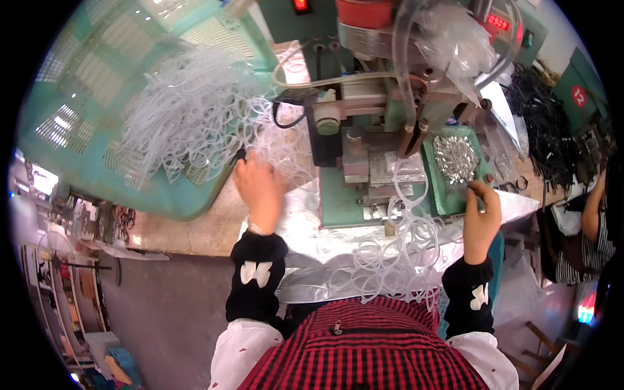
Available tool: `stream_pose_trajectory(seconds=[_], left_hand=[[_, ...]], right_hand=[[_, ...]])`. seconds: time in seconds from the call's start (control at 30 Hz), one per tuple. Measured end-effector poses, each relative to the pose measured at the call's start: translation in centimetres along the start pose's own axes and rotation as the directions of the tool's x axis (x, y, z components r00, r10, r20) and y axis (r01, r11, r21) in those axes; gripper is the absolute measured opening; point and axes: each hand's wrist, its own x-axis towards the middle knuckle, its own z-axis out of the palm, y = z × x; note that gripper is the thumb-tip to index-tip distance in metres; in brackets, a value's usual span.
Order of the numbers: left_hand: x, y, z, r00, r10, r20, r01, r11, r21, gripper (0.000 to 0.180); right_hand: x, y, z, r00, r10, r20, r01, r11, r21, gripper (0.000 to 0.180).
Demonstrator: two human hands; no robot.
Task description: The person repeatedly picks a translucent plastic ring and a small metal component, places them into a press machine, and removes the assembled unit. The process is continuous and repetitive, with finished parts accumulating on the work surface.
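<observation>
My left hand (259, 188) reaches into a heap of clear plastic rings (195, 117) that spills from a teal mesh basket (97, 97); its fingers are buried among the rings, so the grip is hidden. My right hand (482, 211) pinches at the edge of a small green tray (442, 195) full of small silver metal pieces (455, 156). Between my hands stands a green bench press machine (364, 130). A chain of joined clear rings (396, 247) hangs from the machine's bed down toward my lap.
Clear tubing and a plastic bag (455, 39) hang over the machine's top. A pile of black straps (552, 130) lies at the right. Another person's arm (593, 214) shows at the far right edge. Grey floor (162, 305) lies lower left.
</observation>
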Motion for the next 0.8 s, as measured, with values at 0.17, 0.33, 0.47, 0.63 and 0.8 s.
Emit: stream_pose_trajectory(seconds=[0.17, 0.33, 0.47, 0.63, 0.8], left_hand=[[-0.8, -1.1, -4.3, 0.968, -0.045, -0.246, -0.017, 0.97, -0.243, 0.014], [0.8, 1.3, -7.9, 0.935, -0.354, 0.009, 0.178, 0.449, -0.876, 0.015], [1.4, 2.9, -5.8, 0.921, -0.343, 0.184, 0.265, 0.206, -0.942, 0.009], [-2.5, 3.6, -5.4, 0.894, -0.324, 0.31, 0.333, 0.019, -0.943, 0.007], [-0.3, 6.1, -7.9, 0.925, -0.363, 0.113, 0.089, -0.082, -0.993, 0.006]], right_hand=[[-1.8, 1.8, -4.5, 0.981, 0.193, -0.018, -0.193, 0.981, 0.021, 0.013], [1.5, -5.5, -2.6, 0.973, 0.048, 0.227, -0.13, 0.924, 0.359, 0.014], [5.6, -9.9, 3.2, 0.964, -0.038, 0.264, -0.131, 0.795, 0.592, 0.026], [4.0, -11.1, 4.7, 0.926, 0.108, 0.362, -0.35, 0.608, 0.713, 0.04], [4.0, -11.3, 4.4, 0.896, 0.182, 0.406, -0.442, 0.464, 0.767, 0.043]])
